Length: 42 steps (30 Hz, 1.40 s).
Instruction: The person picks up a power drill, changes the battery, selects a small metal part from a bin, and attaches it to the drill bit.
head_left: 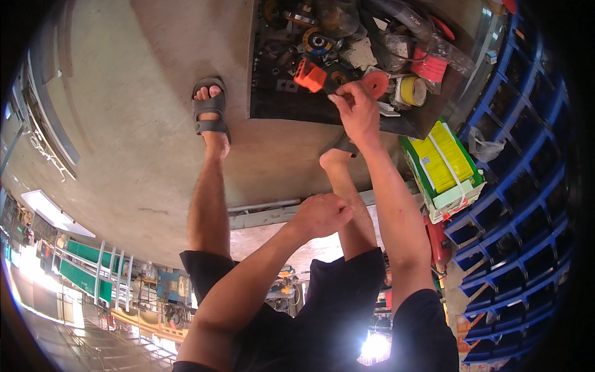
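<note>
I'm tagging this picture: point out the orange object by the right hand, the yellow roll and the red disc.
Orange object (310, 75), head view: its blocky body.
Yellow roll (414, 91), head view: its yellow part.
Red disc (381, 79), head view: its flat face.

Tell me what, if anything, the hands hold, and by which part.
The right hand pinches an orange object by its dark end. The left hand is curled, its palm hidden; no held thing shows there.

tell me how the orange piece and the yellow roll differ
The orange piece looks blocky; the yellow roll is round. The orange piece is in the right hand's grip, while the yellow roll lies among assorted parts, untouched by either hand. Both are brightly coloured.
</note>
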Motion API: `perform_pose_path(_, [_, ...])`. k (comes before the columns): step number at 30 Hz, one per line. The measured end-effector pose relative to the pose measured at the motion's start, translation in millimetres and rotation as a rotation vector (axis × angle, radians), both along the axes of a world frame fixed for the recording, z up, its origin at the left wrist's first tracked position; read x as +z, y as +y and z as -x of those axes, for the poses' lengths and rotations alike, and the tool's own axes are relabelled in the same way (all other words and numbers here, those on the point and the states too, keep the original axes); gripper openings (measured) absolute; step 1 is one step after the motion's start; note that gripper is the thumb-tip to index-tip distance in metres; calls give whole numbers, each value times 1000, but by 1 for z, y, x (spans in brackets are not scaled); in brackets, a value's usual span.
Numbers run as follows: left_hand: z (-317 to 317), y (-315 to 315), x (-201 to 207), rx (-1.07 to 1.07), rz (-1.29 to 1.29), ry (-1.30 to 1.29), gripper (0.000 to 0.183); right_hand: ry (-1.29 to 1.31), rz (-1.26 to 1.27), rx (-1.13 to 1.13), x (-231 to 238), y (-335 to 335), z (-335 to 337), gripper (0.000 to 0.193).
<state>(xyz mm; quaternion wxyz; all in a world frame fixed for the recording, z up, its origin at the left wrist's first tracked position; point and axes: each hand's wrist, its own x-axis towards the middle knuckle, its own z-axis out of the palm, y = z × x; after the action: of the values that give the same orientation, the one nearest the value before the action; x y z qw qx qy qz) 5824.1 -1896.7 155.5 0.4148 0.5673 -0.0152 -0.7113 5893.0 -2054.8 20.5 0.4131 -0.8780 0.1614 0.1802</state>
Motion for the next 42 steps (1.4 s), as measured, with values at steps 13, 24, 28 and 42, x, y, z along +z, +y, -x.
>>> perform_pose_path(13, [1, -1, -2, -23, -15, 38, 43, 88, 214, 208, -25, -4, 12, 18])
perform_pose_path(24, [-1, -2, 0, 14, -15, 2, 41, 16, 264, 211, -27, -7, 13, 16])
perform_pose_path(28, [-1, -3, -1, -12, 2, 2, 41, 10, 281, 228, -28, -9, 14, 17])
perform_pose_path(42, [19, -9, -4, 60, 14, -89, 41, -378, 262, 595, -52, 99, -101, 33])
